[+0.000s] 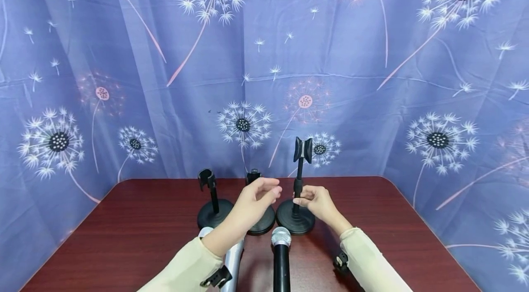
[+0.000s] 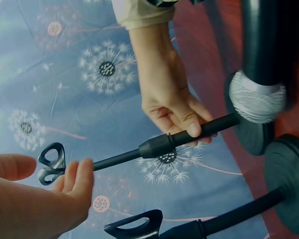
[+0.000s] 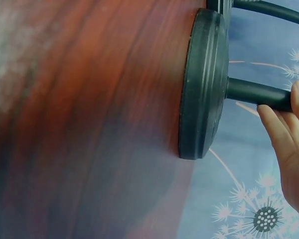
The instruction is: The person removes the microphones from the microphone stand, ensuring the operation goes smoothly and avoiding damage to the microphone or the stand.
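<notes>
My right hand [image 1: 321, 203] pinches the lower stem of a black desktop microphone stand [image 1: 298, 184] between thumb and fingers. This stand is upright with its round base on the table and its clip at the top. My left hand [image 1: 255, 200] is held to the left of it, thumb apart from the lightly bent fingers, with nothing in its grasp. In the left wrist view the left fingertips [image 2: 83, 174] overlap the stand just below its clip [image 2: 52, 162]. Behind the left hand, a second stand [image 1: 253, 176] is partly hidden.
A third stand [image 1: 214, 195] is at the left of the row. In front lie a black microphone [image 1: 282, 264] with a silver head and a silver microphone [image 1: 233, 260], partly covered by the left forearm. The reddish-brown table [image 1: 136, 218] meets a blue dandelion-print curtain [image 1: 186, 113].
</notes>
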Demonstrator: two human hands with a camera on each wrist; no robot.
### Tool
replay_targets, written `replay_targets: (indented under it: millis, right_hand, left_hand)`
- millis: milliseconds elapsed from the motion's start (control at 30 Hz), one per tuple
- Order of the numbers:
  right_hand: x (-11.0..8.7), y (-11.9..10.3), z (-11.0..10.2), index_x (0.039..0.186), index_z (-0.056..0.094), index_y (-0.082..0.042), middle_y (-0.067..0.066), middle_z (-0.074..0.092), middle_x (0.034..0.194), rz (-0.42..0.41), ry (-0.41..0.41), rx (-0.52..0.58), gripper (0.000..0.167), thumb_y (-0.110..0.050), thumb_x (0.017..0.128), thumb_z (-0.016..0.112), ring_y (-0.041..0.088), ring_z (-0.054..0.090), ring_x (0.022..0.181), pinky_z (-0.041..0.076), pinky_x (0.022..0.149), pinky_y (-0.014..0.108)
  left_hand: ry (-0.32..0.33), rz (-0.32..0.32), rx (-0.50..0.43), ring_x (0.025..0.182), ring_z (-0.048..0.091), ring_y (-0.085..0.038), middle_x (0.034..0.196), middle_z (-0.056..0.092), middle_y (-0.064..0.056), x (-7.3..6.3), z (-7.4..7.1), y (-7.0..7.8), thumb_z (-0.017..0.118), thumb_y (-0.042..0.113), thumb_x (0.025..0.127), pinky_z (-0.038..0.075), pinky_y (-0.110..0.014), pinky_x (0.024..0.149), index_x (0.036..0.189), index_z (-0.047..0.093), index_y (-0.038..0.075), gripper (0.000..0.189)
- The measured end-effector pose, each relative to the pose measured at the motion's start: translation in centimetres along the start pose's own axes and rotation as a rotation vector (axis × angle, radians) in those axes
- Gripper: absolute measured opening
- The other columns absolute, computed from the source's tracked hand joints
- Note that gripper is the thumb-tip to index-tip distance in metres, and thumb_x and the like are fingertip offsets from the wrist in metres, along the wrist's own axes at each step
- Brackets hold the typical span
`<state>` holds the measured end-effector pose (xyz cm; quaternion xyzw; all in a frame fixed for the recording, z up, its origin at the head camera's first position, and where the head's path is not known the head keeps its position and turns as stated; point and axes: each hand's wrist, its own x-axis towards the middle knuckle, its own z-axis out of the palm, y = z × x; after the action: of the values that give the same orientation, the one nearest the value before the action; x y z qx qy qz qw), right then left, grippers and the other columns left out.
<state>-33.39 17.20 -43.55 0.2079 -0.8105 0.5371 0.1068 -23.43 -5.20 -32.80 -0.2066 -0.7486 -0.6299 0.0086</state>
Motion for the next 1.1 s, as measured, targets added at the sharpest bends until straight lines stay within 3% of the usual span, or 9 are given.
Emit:
replay_targets:
  millis: [200, 400, 600, 933, 1100]
  right_hand:
    - [0.2, 0.3, 0.1, 0.089, 0.069, 0.007, 0.019, 0.071, 0.083, -0.002, -0.014, 0.032, 0.012, 0.003, 0.079, 0.075, 0.011, 0.069, 0.077, 0.056, 0.064, 0.026]
    - [0.2, 0.6, 0.0, 0.089, 0.07, 0.006, 0.017, 0.072, 0.082, -0.005, -0.029, 0.032, 0.011, 0.002, 0.08, 0.075, 0.008, 0.068, 0.075, 0.056, 0.064, 0.026]
    - [0.2, 0.5, -0.1, 0.088, 0.07, 0.005, 0.016, 0.072, 0.081, 0.006, -0.024, 0.025, 0.011, 0.001, 0.079, 0.076, 0.008, 0.068, 0.074, 0.056, 0.063, 0.027]
    - [0.2, 0.5, 0.0, 0.088, 0.07, 0.005, 0.017, 0.072, 0.081, 0.019, -0.024, 0.039, 0.01, 0.003, 0.08, 0.075, 0.008, 0.068, 0.075, 0.055, 0.063, 0.025]
    - [0.1, 0.5, 0.0, 0.088, 0.069, 0.006, 0.017, 0.071, 0.081, 0.01, -0.026, 0.038, 0.011, 0.002, 0.08, 0.074, 0.008, 0.068, 0.074, 0.057, 0.064, 0.03]
  left_hand:
    - [0.075, 0.058, -0.152, 0.12, 0.054, -0.029, 0.125, 0.061, -0.013, 2.4, 0.6, 0.9, 0.053, 0.015, 0.1, 0.042, -0.039, 0.102, 0.131, 0.054, 0.003, 0.034]
    - [0.09, 0.044, -0.228, 0.132, 0.043, -0.019, 0.138, 0.052, -0.005, 4.7, 1.6, 1.9, 0.052, 0.024, 0.1, 0.031, -0.043, 0.11, 0.14, 0.047, 0.011, 0.042]
    - [0.102, 0.01, -0.309, 0.136, 0.036, -0.018, 0.145, 0.045, -0.002, 6.6, 2.9, 2.4, 0.05, 0.028, 0.102, 0.026, -0.042, 0.113, 0.145, 0.041, 0.013, 0.047]
    - [0.08, -0.003, -0.445, 0.141, 0.026, -0.019, 0.15, 0.036, -0.001, 8.1, 4.0, 2.1, 0.046, 0.033, 0.102, 0.018, -0.046, 0.115, 0.144, 0.043, 0.017, 0.044]
    - [0.085, -0.007, -0.454, 0.139, 0.031, -0.017, 0.146, 0.041, 0.002, 8.9, 4.4, 2.0, 0.048, 0.033, 0.102, 0.021, -0.044, 0.114, 0.14, 0.049, 0.019, 0.04]
